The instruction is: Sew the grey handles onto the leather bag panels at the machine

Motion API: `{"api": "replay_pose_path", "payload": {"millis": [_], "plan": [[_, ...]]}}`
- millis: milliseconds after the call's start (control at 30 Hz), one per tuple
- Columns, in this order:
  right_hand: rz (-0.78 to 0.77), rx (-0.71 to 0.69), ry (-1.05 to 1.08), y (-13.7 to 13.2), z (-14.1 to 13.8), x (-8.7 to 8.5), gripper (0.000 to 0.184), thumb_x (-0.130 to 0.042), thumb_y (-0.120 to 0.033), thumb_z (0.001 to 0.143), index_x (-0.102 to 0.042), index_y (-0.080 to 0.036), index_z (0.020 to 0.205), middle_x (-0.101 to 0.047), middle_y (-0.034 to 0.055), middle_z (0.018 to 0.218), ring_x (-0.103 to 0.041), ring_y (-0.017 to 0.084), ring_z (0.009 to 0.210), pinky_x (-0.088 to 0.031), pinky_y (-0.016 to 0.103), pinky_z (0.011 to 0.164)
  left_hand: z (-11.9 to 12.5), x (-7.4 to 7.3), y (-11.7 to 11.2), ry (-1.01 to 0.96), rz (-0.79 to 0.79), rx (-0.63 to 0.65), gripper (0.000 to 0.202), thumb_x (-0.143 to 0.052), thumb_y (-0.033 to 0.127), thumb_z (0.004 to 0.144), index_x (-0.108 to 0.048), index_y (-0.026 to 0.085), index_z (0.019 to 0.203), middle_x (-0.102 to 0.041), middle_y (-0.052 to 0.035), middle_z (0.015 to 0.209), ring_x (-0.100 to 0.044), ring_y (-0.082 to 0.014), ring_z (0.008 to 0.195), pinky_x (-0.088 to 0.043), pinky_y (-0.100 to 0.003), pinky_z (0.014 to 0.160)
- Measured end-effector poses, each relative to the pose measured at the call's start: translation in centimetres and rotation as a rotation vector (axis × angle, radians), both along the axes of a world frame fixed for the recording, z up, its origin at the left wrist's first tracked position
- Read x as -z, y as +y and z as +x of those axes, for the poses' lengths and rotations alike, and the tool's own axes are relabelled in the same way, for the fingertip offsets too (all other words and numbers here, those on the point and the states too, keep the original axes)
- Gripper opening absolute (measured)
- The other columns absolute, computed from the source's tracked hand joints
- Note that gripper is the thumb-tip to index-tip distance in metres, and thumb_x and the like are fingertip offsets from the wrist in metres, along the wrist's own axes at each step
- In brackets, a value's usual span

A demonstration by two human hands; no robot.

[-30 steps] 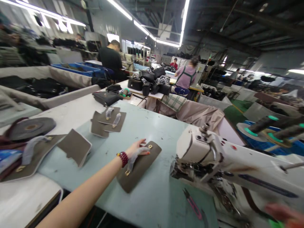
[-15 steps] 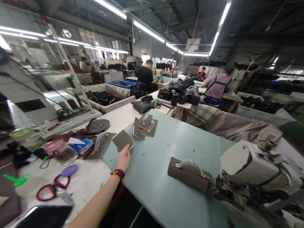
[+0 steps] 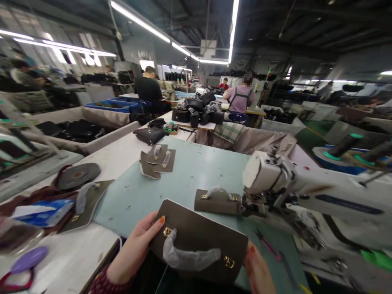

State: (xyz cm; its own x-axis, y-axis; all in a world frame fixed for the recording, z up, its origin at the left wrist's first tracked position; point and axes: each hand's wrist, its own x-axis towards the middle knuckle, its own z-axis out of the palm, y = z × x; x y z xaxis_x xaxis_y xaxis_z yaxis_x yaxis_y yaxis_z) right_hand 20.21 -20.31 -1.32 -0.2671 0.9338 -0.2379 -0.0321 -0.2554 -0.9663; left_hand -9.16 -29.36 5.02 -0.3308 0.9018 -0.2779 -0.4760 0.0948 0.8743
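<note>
Close in front of me I hold a brown leather bag panel (image 3: 202, 239) with gold rings and a plastic-wrapped handle (image 3: 190, 256). My left hand (image 3: 134, 251) grips its left edge, thumb on top. My right hand (image 3: 259, 271) holds its right edge; its fingers are mostly hidden behind the panel. A second brown panel (image 3: 218, 201) with a wrapped handle lies on the pale green table (image 3: 196, 171), one end under the head of the white sewing machine (image 3: 275, 179).
A few brown pieces (image 3: 157, 160) lie further back on the table. More pieces (image 3: 85, 200), a tape roll (image 3: 76, 175) and a blue tissue pack (image 3: 43, 212) sit at the left. Pink snips (image 3: 269, 245) lie near the machine. Black bags (image 3: 199, 110) and seated workers are beyond.
My left hand left the flat piece at the far left and came back. Both hands now hold a handled panel close to me. The view swung right.
</note>
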Motion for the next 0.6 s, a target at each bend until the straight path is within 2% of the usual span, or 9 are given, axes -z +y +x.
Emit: {"api": "replay_pose_path", "payload": {"millis": [100,200,400,500,600], "plan": [[0.061,-0.051,-0.024,-0.6,0.9,-3.2,0.053,-0.063,-0.060,0.077,-0.068,-0.017,0.107,-0.067,0.0143,0.111,-0.063,0.029,0.103,-0.051,0.039,0.090,1.8,1.3,1.3,-0.086,-0.134,-0.027,0.051,-0.078,0.032,0.068,-0.063,0.022,0.115,-0.074,-0.0047,0.096,-0.070,-0.0258,0.084,-0.057,-0.033,0.070],[0.120,-0.053,0.005,-1.1,1.6,-5.1,0.046,-0.065,-0.052,0.079,-0.066,-0.016,0.108,-0.068,0.0133,0.106,-0.065,0.026,0.095,-0.053,0.036,0.084,2.8,2.6,2.2,-0.096,-0.287,-0.064,0.059,-0.083,0.028,0.059,-0.063,0.023,0.114,-0.075,-0.0035,0.092,-0.071,-0.0256,0.076,-0.058,-0.031,0.062],[0.112,-0.061,0.104,-1.6,2.8,-5.9,0.040,-0.064,-0.044,0.083,-0.063,-0.018,0.112,-0.066,0.0099,0.104,-0.063,0.021,0.093,-0.050,0.034,0.087,3.2,4.6,3.0,0.012,-0.331,-0.082,0.042,-0.081,0.025,0.062,-0.066,0.027,0.102,-0.075,0.0040,0.086,-0.069,-0.0168,0.067,-0.057,-0.021,0.056],[0.090,-0.050,0.072,-1.3,3.3,-5.9,0.036,-0.058,-0.048,0.086,-0.065,-0.017,0.102,-0.064,0.0047,0.083,-0.059,0.015,0.073,-0.050,0.025,0.069,2.9,5.1,3.2,0.041,-0.318,-0.048,0.043,-0.081,0.032,0.063,-0.066,0.030,0.103,-0.074,0.0044,0.091,-0.069,-0.0176,0.071,-0.057,-0.021,0.059],[0.118,-0.063,-0.054,-0.4,3.7,-5.7,0.040,-0.052,-0.052,0.088,-0.061,-0.015,0.075,-0.051,-0.0013,0.060,-0.047,0.009,0.056,-0.038,0.018,0.052,2.3,4.9,3.4,0.114,-0.310,0.019,0.052,-0.082,0.039,0.060,-0.065,0.031,0.108,-0.073,0.0013,0.102,-0.069,-0.0240,0.084,-0.058,-0.026,0.063]]}}
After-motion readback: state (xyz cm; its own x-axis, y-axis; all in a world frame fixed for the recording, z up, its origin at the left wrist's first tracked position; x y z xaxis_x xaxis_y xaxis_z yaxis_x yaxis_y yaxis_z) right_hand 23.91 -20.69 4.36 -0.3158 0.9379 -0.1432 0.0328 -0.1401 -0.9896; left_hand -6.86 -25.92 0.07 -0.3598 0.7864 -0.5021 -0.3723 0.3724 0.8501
